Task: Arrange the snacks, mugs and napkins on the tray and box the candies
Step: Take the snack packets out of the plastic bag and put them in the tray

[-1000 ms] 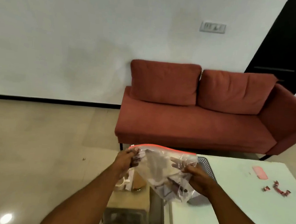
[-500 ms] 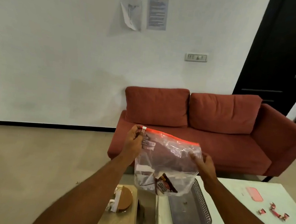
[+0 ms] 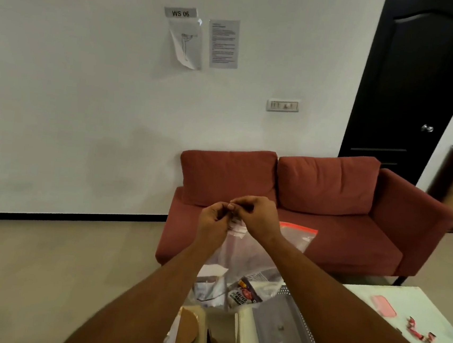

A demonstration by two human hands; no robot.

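Note:
I hold a clear zip bag with a red seal strip up in front of the sofa. My left hand and my right hand pinch the bag's top left corner close together. Inside hang snack packets, one a dark salted-peanuts packet. Below it a grey perforated tray lies on the white table. Red-wrapped candies and a pink flat lid lie on the table at the right.
A cardboard box stands on the floor left of the table, with a round brown disc and white items in it. A red sofa stands behind, a black door at the right. Beige floor stretches out at the left.
The view tilted up. My right hand moved from the bag's right edge to its top left corner beside my left hand, and the bag rose higher.

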